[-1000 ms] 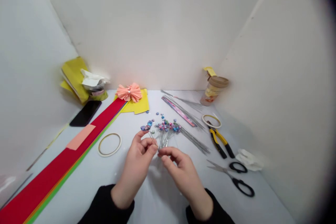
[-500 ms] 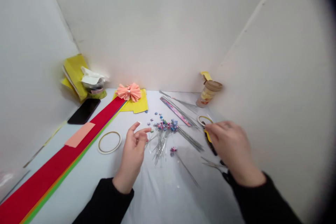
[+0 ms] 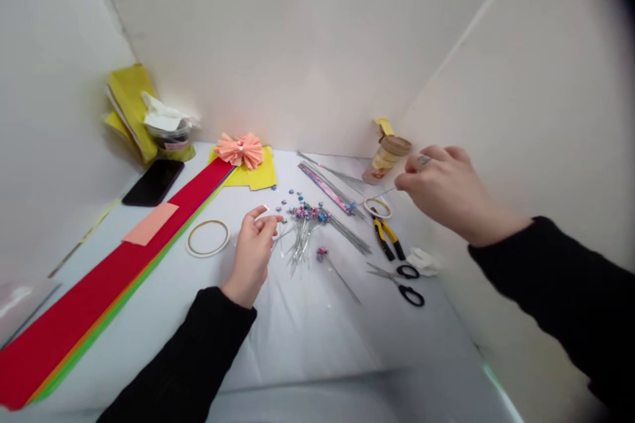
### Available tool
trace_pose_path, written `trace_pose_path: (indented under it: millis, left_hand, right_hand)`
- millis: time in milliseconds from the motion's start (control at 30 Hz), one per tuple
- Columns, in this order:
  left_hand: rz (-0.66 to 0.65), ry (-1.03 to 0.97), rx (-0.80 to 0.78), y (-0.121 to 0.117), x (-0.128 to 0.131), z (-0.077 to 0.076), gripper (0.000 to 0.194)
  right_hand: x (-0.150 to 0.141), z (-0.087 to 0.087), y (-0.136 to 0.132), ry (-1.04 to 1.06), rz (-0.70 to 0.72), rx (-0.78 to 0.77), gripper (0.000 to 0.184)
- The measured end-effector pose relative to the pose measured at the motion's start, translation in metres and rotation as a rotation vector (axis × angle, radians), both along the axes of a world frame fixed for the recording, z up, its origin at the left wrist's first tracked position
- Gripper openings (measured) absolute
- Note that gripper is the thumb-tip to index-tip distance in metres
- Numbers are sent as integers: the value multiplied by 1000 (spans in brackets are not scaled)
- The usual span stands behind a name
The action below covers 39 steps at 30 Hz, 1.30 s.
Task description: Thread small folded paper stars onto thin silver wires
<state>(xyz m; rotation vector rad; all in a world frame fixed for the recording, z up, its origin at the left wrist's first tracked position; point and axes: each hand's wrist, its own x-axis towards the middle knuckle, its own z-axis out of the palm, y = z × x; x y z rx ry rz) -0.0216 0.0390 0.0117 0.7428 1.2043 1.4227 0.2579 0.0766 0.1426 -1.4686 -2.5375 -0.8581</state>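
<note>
My right hand is raised at the right, its fingers pinched on a thin silver wire. The wire slants down left toward a blue paper star, which appears to be on its end. My left hand hovers by the middle of the table with its fingers loosely apart. A tiny green star shows at its fingertips; whether it touches them I cannot tell. Just right of that hand lies a pile of small pink and blue stars on wire stems. A separate stemmed pink star cluster lies nearer me.
Yellow-handled pliers, scissors and a tape roll lie at right, below a cup. Leftward are another tape roll, long red strips, a pink bow and a phone.
My right hand has lifted up and right, away from the pliers and scissors, drawing the wire with it. The left hand keeps nearly the same pose. The view has shifted slightly.
</note>
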Motion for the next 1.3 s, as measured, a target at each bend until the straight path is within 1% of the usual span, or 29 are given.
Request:
trace_pose_path:
  millis: [133, 167, 200, 267, 300, 333, 400, 433, 467, 533, 600, 633, 700, 767, 833, 933, 1000, 1067, 1100, 1167, 1200, 1233, 1267, 1300]
  left_hand:
    - [-31, -24, 8, -3, 1, 6, 41]
    - [-37, -29, 15, -4, 1, 8, 41]
    - [-40, -33, 24, -5, 2, 9, 41]
    - [-27, -38, 47, -7, 3, 9, 43]
    - [-10, -38, 60, -8, 4, 8, 46]
    - [12, -37, 73, -10, 6, 7, 50]
    - [32, -38, 91, -14, 10, 4, 59]
    - [6, -35, 86, -16, 13, 3, 63]
    - [-50, -29, 66, -18, 15, 2, 67]
    - [-197, 1, -4, -22, 20, 0, 73]
    - [-273, 19, -51, -25, 23, -2, 74]
    - [-285, 19, -60, -26, 24, -2, 74]
    - [-306, 20, -63, -25, 24, -3, 73]
    - [-313, 36, -68, -24, 21, -3, 73]
    - [-296, 62, -63, -22, 18, -3, 74]
    - [-249, 78, -55, -18, 14, 0, 77]
    - [-224, 58, -60, -16, 13, 1, 79]
    - [-215, 26, -62, -16, 13, 2, 80]
    - [-213, 17, -61, -15, 14, 2, 80]
    - [-211, 10, -62, -15, 14, 1, 80]
    - [-208, 12, -64, -15, 14, 0, 80]
    - [-200, 14, -66, -15, 14, 0, 79]
    - [-191, 12, -67, -15, 13, -1, 79]
    - [-182, 6, -66, -14, 12, -1, 78]
  right_hand:
    - [-4, 9, -8, 110, -35, -120, 27]
    - [-4, 8, -9, 202, -55, -160, 28]
    - [-4, 6, -9, 338, -78, -202, 29]
    - [-6, -5, -12, 697, -127, -283, 26]
    - [-9, -14, -14, 873, -152, -316, 23]
    - [-14, -25, -18, 948, -165, -339, 19]
    - [-32, -56, -28, 1087, -175, -393, 15]
    - [-45, -74, -35, 1161, -166, -442, 18]
    - [-60, -92, -43, 1230, -143, -493, 23]
    - [-92, -125, -60, 1341, -97, -566, 29]
    - [-120, -149, -74, 1409, -59, -622, 32]
    - [-130, -156, -80, 1430, -49, -639, 32]
    - [-139, -162, -87, 1434, -44, -660, 29]
    - [-133, -162, -89, 1392, -63, -657, 24]
    - [-115, -159, -89, 1313, -114, -612, 17]
    - [-80, -162, -95, 1142, -265, -461, 18]
    - [-66, -170, -103, 1018, -344, -412, 15]
    - [-63, -182, -112, 895, -381, -398, 5]
    - [-64, -188, -116, 838, -392, -385, 4]
    - [-66, -193, -119, 735, -399, -362, 15]
    - [-64, -192, -119, 689, -398, -350, 18]
    - [-60, -186, -116, 647, -395, -336, 20]
    - [-54, -176, -112, 608, -392, -321, 20]
    - [-45, -163, -107, 570, -391, -298, 20]
